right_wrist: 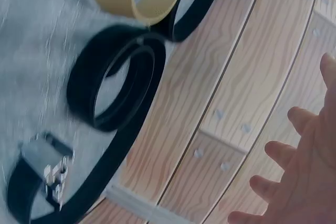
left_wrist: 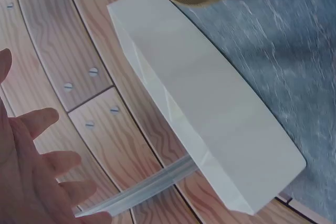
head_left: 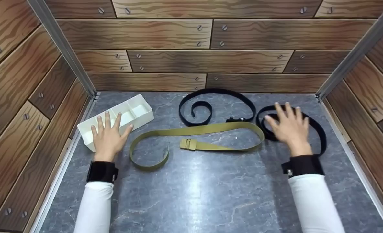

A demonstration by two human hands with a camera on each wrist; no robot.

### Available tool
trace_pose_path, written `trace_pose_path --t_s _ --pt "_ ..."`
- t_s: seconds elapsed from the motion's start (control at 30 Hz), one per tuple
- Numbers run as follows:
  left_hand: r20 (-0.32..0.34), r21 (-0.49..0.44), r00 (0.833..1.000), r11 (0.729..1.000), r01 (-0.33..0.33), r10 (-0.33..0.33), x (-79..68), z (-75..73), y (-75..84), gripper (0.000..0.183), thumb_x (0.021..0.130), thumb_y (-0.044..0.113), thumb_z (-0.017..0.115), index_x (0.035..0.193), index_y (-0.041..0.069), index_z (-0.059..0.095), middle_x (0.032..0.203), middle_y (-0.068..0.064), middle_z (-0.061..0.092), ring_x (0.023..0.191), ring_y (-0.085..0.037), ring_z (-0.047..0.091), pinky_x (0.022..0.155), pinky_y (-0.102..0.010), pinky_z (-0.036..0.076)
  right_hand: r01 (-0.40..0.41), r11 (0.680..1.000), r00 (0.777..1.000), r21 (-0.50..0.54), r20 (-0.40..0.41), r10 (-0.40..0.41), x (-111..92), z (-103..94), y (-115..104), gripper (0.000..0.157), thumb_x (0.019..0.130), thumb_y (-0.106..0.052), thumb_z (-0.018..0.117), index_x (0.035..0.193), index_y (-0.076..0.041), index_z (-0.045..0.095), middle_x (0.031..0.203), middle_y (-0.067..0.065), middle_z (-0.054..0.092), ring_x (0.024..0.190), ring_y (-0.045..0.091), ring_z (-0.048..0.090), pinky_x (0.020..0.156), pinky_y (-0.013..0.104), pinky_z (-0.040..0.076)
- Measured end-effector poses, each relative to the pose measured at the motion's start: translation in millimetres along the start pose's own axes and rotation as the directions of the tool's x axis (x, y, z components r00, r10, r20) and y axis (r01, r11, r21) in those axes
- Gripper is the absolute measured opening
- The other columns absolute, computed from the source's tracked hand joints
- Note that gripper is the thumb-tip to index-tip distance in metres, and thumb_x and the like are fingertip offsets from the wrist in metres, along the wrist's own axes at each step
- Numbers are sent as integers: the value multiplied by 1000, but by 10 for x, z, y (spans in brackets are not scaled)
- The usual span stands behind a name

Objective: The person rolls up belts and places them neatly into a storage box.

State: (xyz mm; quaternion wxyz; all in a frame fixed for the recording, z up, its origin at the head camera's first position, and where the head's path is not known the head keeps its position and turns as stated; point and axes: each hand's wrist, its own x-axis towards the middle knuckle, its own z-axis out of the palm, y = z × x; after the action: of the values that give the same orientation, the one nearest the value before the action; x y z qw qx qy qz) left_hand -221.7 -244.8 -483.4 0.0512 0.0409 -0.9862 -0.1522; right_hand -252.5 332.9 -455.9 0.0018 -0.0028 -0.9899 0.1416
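Observation:
My left hand (head_left: 108,139) hangs with fingers spread above the near side of a white divided box (head_left: 144,119), holding nothing; the left wrist view shows a gap between the hand (left_wrist: 37,166) and the box (left_wrist: 210,93). Fingers also spread, my right hand (head_left: 293,131) is over a coiled black belt (head_left: 320,131) and partly hides it. In the right wrist view that belt (right_wrist: 84,82) has a metal-detailed buckle (right_wrist: 55,177). Between the hands lies an olive belt (head_left: 197,130) with a buckle (head_left: 188,144). Behind it another black belt (head_left: 217,91) stands on edge in a curl.
Wood-patterned panels (head_left: 172,61) wall in the back and both sides. Metal corner posts (head_left: 66,42) rise at the back left and right. The grey marbled floor (head_left: 191,194) stretches toward me between the sleeves.

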Motion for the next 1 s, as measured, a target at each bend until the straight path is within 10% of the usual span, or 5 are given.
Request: trace_pose_path --t_s 0.77,1.0 --pt "151 12 978 989 -150 146 -404 684 611 69 96 58 47 141 7 50 144 -23 45 132 -44 40 110 -60 22 256 966 957 -41 150 -247 -139 1059 -1129 77 95 -69 33 157 -25 22 161 13 17 145 43 15 108 67 14" --pt "173 3 967 981 -193 189 -485 918 806 35 90 40 67 93 5 70 98 -18 70 89 -41 66 76 -56 50 362 931 918 -49 191 -347 -269 1381 -1450 69 96 -58 47 154 -22 32 158 14 26 143 42 23 109 63 21"
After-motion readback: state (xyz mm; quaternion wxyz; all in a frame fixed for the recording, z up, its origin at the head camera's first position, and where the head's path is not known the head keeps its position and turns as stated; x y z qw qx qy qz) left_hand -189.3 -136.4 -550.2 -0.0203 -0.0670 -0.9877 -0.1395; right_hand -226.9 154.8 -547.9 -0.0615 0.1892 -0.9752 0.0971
